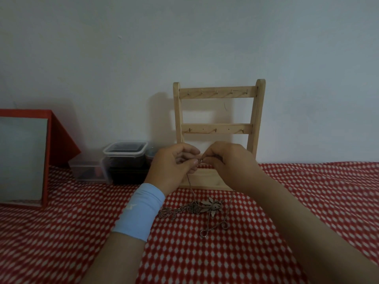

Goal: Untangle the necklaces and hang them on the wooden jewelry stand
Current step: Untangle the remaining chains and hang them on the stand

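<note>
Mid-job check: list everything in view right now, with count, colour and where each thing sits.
jewelry stand: one, pale wood, upright against the wall, centre; both visible hook bars bare.
necklaces: tangled heap, count unclear, silvery with a pale leaf-shaped pendant, on the cloth in front of the stand; one chain rises to the hands.
tablecloth: one, red with white dots, covering the surface.
plastic tubs: at least two, clear, dark contents, left of the stand.
framed panel: one, grey in a red frame, maybe a mirror, far left.
wristband: one, light blue, on the left wrist.
left hand: pinches the raised chain.
right hand: pinches the same chain's end, close beside the left.
</note>
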`<state>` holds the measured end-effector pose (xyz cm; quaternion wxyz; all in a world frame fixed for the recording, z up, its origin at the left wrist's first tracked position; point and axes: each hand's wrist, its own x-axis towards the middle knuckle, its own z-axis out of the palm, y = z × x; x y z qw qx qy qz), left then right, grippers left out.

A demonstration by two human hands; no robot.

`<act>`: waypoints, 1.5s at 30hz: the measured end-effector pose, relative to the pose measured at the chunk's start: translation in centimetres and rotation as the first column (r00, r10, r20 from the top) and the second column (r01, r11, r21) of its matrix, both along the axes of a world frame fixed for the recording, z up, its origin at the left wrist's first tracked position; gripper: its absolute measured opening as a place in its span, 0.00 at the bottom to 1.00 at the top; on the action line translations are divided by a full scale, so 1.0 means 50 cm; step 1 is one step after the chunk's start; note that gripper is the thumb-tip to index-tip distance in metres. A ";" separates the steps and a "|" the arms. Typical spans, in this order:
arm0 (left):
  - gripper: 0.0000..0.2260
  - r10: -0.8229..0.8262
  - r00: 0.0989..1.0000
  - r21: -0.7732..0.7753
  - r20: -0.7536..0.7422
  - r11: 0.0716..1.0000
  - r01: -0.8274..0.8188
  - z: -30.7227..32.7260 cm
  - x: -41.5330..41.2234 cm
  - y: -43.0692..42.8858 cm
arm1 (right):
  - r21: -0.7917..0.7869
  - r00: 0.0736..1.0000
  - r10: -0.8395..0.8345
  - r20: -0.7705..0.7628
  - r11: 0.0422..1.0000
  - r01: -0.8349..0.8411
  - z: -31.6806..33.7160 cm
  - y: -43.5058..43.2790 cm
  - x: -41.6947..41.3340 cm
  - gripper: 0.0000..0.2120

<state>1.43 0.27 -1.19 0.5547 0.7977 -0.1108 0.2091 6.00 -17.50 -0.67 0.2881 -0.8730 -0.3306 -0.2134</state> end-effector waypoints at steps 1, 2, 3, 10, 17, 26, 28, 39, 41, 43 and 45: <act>0.10 0.006 1.000 0.015 0.014 1.000 -0.006 -0.001 0.000 -0.001 | -0.009 1.000 -0.012 -0.001 1.000 0.012 0.001 0.000 -0.001 0.08; 0.10 0.013 0.999 0.035 0.030 0.999 -0.014 -0.001 0.001 -0.001 | -0.020 1.000 -0.022 -0.002 1.000 0.022 0.002 0.001 -0.001 0.08; 0.10 0.020 0.999 0.057 0.046 0.998 -0.023 -0.002 0.000 -0.002 | -0.033 0.999 -0.033 -0.004 0.999 0.033 0.003 0.001 -0.002 0.08; 0.12 0.089 0.986 0.176 0.140 0.978 -0.113 -0.002 0.000 -0.009 | -0.078 0.993 -0.113 0.038 0.990 0.116 0.004 0.003 -0.006 0.09; 0.11 0.127 0.982 0.167 0.142 0.974 -0.150 0.000 0.003 -0.010 | -0.051 0.978 -0.180 0.101 0.981 0.186 -0.001 0.011 -0.008 0.10; 0.08 0.018 0.970 0.179 -0.242 0.984 0.026 0.008 0.005 0.007 | 0.043 0.980 -0.115 0.162 0.993 0.109 -0.004 -0.002 0.003 0.09; 0.11 -0.215 0.893 -0.171 -0.395 0.973 0.158 0.011 -0.001 0.016 | 0.040 0.993 -0.091 0.078 0.995 0.088 -0.001 -0.012 0.006 0.08; 0.09 -0.453 0.866 -0.852 0.213 0.348 0.392 0.081 -0.042 0.066 | 0.221 0.894 -0.030 -0.446 0.965 0.143 0.031 -0.047 0.011 0.18; 0.07 -0.419 0.887 -0.848 0.196 0.382 0.367 0.100 -0.050 0.062 | 0.266 0.859 -0.031 -0.511 0.944 0.193 0.055 -0.045 0.001 0.23; 0.06 -0.381 0.908 -0.840 0.172 0.425 0.337 0.125 -0.054 0.055 | 0.316 0.824 0.008 -0.566 0.926 0.208 0.079 -0.041 -0.005 0.27; 0.07 -0.340 0.928 -0.829 0.150 0.468 0.305 0.155 -0.062 0.049 | 0.338 0.802 0.047 -0.595 0.920 0.197 0.102 -0.035 -0.019 0.30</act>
